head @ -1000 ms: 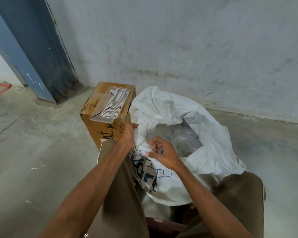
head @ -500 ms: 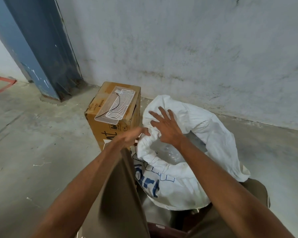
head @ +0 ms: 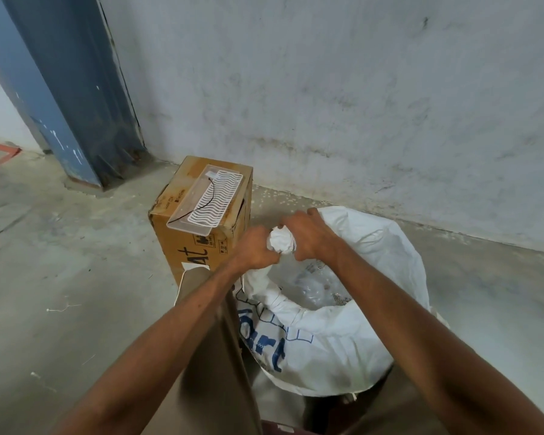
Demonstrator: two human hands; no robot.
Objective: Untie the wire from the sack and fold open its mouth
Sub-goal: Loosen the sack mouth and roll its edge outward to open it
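White sack, brown box, grey room

My sack (head: 336, 343) is white with blue lettering and thin blue outlined squares. The cardboard box (head: 182, 243) beside it is brown with black print, topped by a clear tray (head: 206, 200) with white wavy lines. Grey wall (head: 327, 89), grey floor (head: 60, 293), blue pillar (head: 66, 89), my trousers (head: 211, 372) khaki.

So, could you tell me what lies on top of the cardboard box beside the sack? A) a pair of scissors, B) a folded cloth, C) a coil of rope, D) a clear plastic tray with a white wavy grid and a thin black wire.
D: on the cardboard box rests a clear plastic tray holding a white wavy grid, with a thin black wire across it, left of the sack.
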